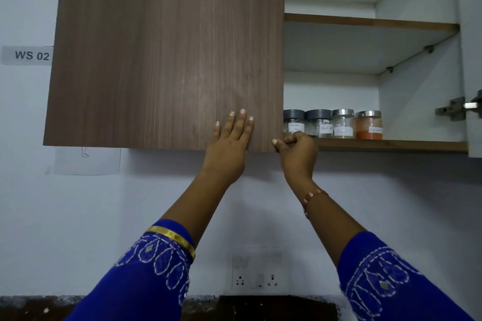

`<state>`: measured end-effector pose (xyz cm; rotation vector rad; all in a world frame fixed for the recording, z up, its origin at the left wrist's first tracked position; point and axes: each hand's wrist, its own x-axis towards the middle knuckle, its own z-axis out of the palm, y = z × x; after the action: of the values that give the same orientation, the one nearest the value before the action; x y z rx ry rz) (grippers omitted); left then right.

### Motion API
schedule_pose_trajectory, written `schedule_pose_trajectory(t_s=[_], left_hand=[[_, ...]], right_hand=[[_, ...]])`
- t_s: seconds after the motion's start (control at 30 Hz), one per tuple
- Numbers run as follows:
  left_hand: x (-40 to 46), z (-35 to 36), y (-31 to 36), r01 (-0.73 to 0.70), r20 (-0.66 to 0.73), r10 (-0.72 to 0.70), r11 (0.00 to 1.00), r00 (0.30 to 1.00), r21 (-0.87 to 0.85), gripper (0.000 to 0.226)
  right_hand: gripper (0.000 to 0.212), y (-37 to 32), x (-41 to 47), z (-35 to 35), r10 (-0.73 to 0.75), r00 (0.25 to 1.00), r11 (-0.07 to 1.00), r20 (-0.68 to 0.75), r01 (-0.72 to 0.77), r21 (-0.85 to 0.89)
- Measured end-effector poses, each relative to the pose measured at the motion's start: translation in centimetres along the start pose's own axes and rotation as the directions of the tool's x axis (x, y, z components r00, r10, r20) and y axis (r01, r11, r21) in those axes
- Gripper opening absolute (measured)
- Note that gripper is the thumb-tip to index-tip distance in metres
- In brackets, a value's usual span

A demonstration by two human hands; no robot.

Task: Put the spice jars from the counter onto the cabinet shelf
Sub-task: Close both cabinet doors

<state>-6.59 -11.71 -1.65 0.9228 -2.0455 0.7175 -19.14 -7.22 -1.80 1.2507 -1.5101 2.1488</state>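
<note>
Several spice jars stand in a row on the lower cabinet shelf (391,145): two with grey lids (294,122) (319,124), one with a silver lid (343,124), and one holding orange powder (369,125). My left hand (230,143) lies flat, fingers spread, against the closed left cabinet door (167,52). My right hand (297,150) is curled at that door's lower right corner, fingers on its edge, just in front of the leftmost jar, which it partly hides.
The right door (472,60) is swung open at the far right, with a metal hinge (455,109). An upper shelf (370,22) holds nothing visible. A wall socket (257,272) sits below, above a dark counter edge (260,305). A "WS 02" label (27,55) is on the wall.
</note>
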Motion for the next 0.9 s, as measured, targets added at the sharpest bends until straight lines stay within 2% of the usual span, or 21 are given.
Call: schedule_pose_trajectory(t_s=[0.27, 0.4, 0.53, 0.7, 0.9], left_hand=[[-0.1, 0.5, 0.2, 0.005, -0.033, -0.006, 1.000, 0.999, -0.021, 0.075], [-0.4, 0.4, 0.6, 0.024, -0.027, -0.026, 0.996, 0.999, -0.082, 0.070], [-1.2, 0.4, 1.9, 0.068, -0.010, -0.073, 0.970, 0.997, -0.235, 0.060], [-1.4, -0.9, 5.7, 0.113, 0.047, -0.103, 0.881, 0.994, -0.460, 0.052], [-1.1, -4.3, 13.1, -0.032, -0.055, -0.001, 0.804, 0.998, -0.594, 0.052]], right_hand=[[0.016, 0.5, 0.1, -0.1, -0.045, 0.998, 0.999, 0.037, 0.045, -0.006], [0.007, 0.4, 0.2, -0.5, -0.051, 0.995, 0.995, 0.081, 0.058, -0.087], [0.020, 0.3, -0.3, -2.2, -0.098, 0.978, 0.967, 0.182, 0.137, -0.214], [0.031, 0.1, -0.4, -7.3, -0.221, 0.933, 0.815, 0.283, 0.337, -0.472], [0.030, -1.5, 1.6, -15.8, -0.408, 0.875, 0.636, 0.261, 0.477, -0.606]])
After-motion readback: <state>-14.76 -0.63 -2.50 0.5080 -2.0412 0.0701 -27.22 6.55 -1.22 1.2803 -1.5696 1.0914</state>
